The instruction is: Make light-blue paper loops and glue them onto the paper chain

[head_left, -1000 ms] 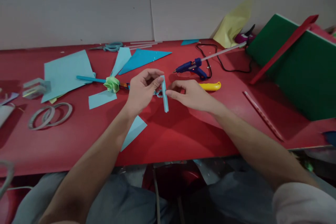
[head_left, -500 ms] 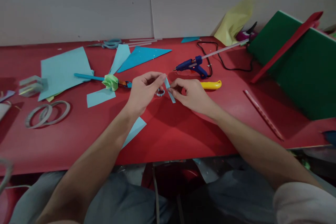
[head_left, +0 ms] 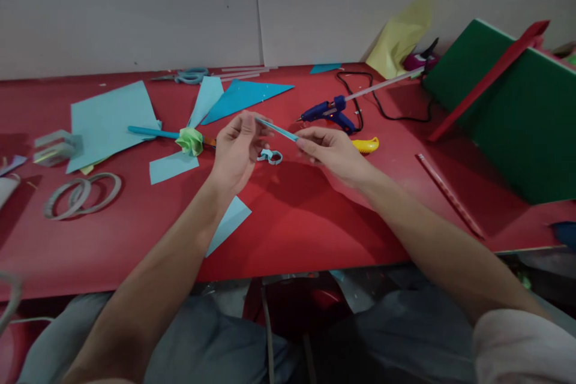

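Note:
Between my two hands a narrow light-blue paper strip is stretched, slanting down to the right. My left hand pinches its upper left end, and my right hand pinches the lower right end. Just below the strip, a small light-blue paper loop lies on the red table beside my left fingers. Behind my right hand rests a blue hot glue gun with a clear stick in its back. A yellow-handled tool is partly hidden by my right hand.
To the left lie a green paper flower on a blue stem, blue paper sheets, scissors and tape rolls. A pencil and a green board are at the right. The table's front edge runs close to my lap.
The paper strip has turned from steeply slanted to nearly level. My right hand now grips its right end, and more of the small paper loop shows.

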A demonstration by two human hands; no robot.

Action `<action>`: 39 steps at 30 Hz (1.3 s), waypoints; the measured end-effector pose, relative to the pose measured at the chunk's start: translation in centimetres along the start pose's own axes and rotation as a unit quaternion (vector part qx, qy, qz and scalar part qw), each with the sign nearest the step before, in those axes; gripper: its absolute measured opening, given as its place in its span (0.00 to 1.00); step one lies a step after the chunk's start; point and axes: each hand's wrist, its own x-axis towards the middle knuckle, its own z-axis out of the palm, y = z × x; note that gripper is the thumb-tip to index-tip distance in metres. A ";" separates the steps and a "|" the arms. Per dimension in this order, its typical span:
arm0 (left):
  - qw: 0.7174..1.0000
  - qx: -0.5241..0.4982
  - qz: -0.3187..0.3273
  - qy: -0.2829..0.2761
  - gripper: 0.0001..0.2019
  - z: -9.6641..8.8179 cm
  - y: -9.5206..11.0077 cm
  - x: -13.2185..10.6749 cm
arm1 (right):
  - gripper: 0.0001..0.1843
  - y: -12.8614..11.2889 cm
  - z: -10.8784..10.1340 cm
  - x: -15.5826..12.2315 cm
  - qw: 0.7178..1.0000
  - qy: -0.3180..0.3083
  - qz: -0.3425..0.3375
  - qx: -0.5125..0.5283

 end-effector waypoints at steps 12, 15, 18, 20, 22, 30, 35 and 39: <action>0.952 0.174 -0.039 -0.247 0.17 -0.2 1.0 -1.6 | 0.19 0.0 -0.7 0.5 0.993 -0.026 -0.074 -0.093; 0.950 0.203 -0.034 -0.236 0.12 -0.2 0.9 -1.7 | 0.20 0.5 0.0 0.6 0.992 -0.017 -0.091 -0.090; 0.947 0.241 -0.031 -0.212 0.06 -0.3 0.5 -1.6 | 0.19 0.2 -1.3 0.7 0.984 -0.009 -0.078 -0.162; 0.948 0.245 -0.040 -0.200 0.04 -0.3 0.3 -1.6 | 0.20 -0.3 -3.7 0.6 0.949 0.067 -0.042 -0.304; 0.953 0.228 -0.064 -0.191 0.05 -0.2 0.3 -1.5 | 0.20 -0.6 -6.7 0.9 0.878 0.216 -0.047 -0.424; 0.958 0.133 -0.229 -0.105 0.08 0.9 1.0 -1.5 | 0.22 3.0 -10.4 4.9 0.852 0.138 -0.047 -0.502; 0.954 0.123 -0.251 -0.112 0.06 1.0 0.7 -1.5 | 0.17 3.0 -9.6 4.8 0.892 0.155 -0.081 -0.417; 0.955 0.140 -0.237 -0.111 0.06 1.2 0.5 -1.5 | 0.15 0.4 -8.9 3.0 0.930 0.113 -0.130 -0.326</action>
